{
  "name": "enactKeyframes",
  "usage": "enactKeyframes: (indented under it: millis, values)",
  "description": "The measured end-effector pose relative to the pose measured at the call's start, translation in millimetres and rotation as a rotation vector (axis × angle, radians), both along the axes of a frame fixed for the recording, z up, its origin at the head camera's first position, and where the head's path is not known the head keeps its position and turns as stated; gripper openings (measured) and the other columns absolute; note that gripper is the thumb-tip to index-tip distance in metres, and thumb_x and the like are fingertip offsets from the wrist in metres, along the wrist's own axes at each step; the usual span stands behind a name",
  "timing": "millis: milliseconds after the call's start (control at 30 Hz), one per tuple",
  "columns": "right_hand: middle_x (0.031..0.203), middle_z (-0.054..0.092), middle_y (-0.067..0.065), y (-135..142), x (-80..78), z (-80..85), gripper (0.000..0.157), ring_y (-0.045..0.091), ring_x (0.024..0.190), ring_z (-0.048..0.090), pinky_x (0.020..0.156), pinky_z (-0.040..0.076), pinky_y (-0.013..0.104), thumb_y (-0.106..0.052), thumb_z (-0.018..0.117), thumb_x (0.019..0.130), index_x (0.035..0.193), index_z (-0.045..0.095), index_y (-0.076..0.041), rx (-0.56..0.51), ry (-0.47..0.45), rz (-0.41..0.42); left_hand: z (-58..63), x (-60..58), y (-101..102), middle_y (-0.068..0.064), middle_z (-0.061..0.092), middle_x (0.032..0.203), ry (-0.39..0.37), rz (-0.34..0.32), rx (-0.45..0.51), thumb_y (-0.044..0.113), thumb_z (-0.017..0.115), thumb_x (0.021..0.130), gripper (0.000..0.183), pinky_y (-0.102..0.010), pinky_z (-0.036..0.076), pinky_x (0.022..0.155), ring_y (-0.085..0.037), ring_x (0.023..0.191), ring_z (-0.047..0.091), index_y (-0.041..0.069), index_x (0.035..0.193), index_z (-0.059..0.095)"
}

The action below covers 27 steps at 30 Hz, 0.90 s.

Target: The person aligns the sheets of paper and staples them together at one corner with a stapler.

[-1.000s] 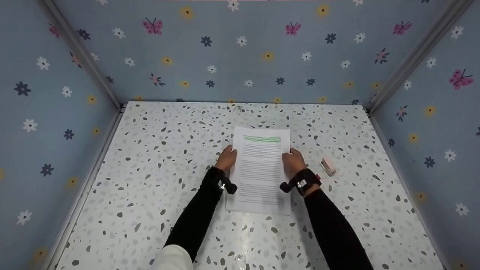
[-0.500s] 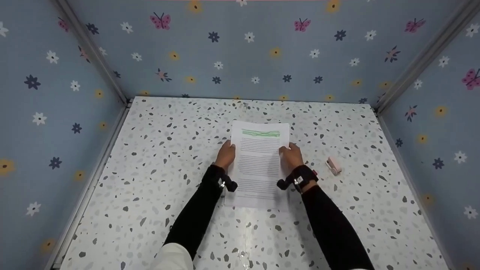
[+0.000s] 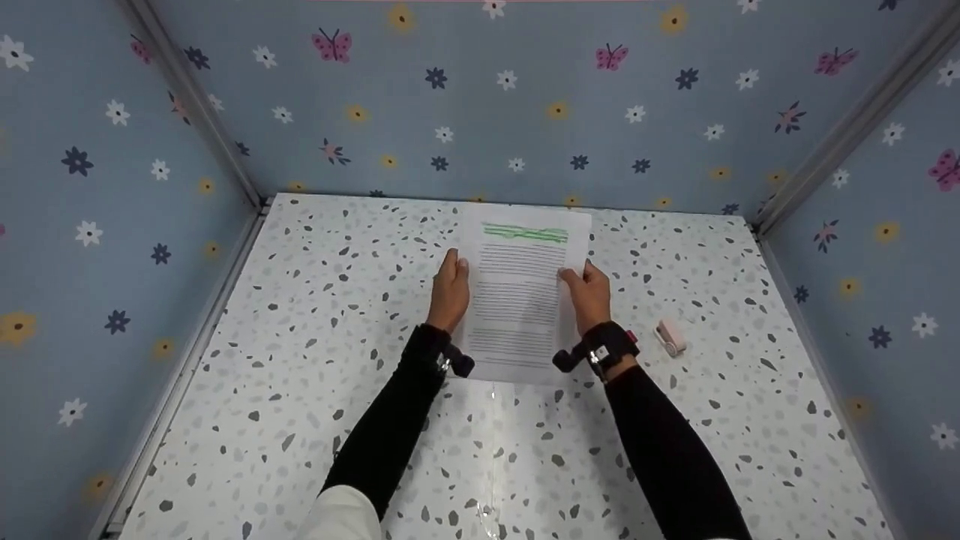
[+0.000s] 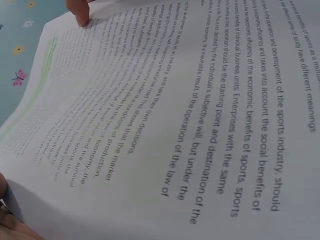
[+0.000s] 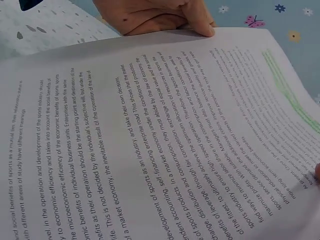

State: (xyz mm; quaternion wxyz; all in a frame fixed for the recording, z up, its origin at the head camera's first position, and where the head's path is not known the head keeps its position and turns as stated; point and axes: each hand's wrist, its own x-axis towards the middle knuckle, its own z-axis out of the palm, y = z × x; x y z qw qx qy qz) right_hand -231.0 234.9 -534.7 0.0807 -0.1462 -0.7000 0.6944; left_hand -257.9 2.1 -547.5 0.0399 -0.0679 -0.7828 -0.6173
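Both hands hold a printed sheet of paper [image 3: 517, 300] by its two long sides, with green highlighter strokes across the top lines of text. My left hand [image 3: 449, 291] grips the left edge, thumb on the front and fingers behind. On the right edge, my right hand [image 3: 589, 296] pinches the sheet with its thumb lying over the printed face. In the right wrist view, the paper [image 5: 150, 140] bows slightly, and the right thumb presses at its margin. The left wrist view shows the same paper [image 4: 165, 125] close up, with part of the left hand [image 4: 15, 227] at the lower corner.
A small pale pink stapler-like object [image 3: 670, 337] lies on the speckled white table [image 3: 315, 360], right of the right hand. Blue walls [image 3: 495, 97] with flowers and butterflies enclose the table at the back and both sides.
Both hands have raised the paper and moved it away toward the back wall; its top edge now reaches near the table's far edge. The pink object has stayed put.
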Motion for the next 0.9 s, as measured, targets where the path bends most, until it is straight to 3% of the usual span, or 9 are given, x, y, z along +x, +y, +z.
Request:
enactKeyframes:
  millis: [133, 267, 367, 633, 900]
  values:
    - [0.117, 0.071, 0.013, -1, 4.9, 6.1, 0.030, 0.022, 0.100, 0.064, 0.088, 0.047, 0.034, -0.009, 0.066, 0.095, 0.124, 0.070, -0.002, -0.019, 0.071, 0.013, -0.8, 0.0, -3, -0.016, 0.062, 0.118, 0.020, -0.017, 0.080, 0.021, 0.035, 0.112, 0.031, -0.034, 0.042, 0.092, -0.024, 0.102, 0.058, 0.002, 0.132, 0.050]
    - [0.121, 0.070, 0.010, 1, 2.3, 0.6, 0.032, 0.019, 0.106, 0.063, 0.093, 0.046, 0.033, -0.008, 0.064, 0.096, 0.128, 0.068, -0.004, -0.012, 0.080, 0.030, -7.3, -0.7, -3, -0.012, 0.061, 0.101, -0.019, -0.067, 0.142, 0.026, 0.038, 0.112, 0.030, -0.033, 0.042, 0.081, -0.024, 0.085, 0.057, 0.008, 0.132, 0.050]
    - [0.119, 0.071, 0.008, 4, -0.7, -4.8, 0.033, 0.020, 0.103, 0.064, 0.090, 0.047, 0.032, -0.011, 0.065, 0.096, 0.129, 0.069, -0.007, -0.020, 0.059, 0.033, -9.4, -0.9, -3, -0.012, 0.062, 0.104, -0.036, -0.091, 0.157, 0.024, 0.038, 0.112, 0.030, -0.033, 0.042, 0.084, -0.023, 0.088, 0.059, 0.008, 0.135, 0.049]
    - [0.110, 0.073, 0.011, 5, -3.4, 0.6, 0.029, 0.023, 0.096, 0.065, 0.087, 0.047, 0.033, -0.016, 0.067, 0.097, 0.124, 0.070, -0.004, -0.042, 0.045, 0.029, -2.9, -1.8, -3, -0.010, 0.061, 0.121, -0.078, -0.088, 0.176, 0.021, 0.038, 0.112, 0.034, -0.033, 0.040, 0.098, -0.019, 0.102, 0.057, 0.008, 0.142, 0.047]
    - [0.106, 0.072, 0.013, 2, -1.8, 6.8, 0.030, 0.021, 0.088, 0.065, 0.078, 0.050, 0.032, -0.015, 0.068, 0.097, 0.125, 0.069, -0.003, -0.055, 0.018, 0.034, 15.5, -7.4, -11, -0.014, 0.069, 0.102, -0.166, -0.109, 0.262, 0.025, 0.045, 0.110, 0.029, -0.033, 0.048, 0.074, -0.025, 0.083, 0.066, 0.008, 0.132, 0.054]
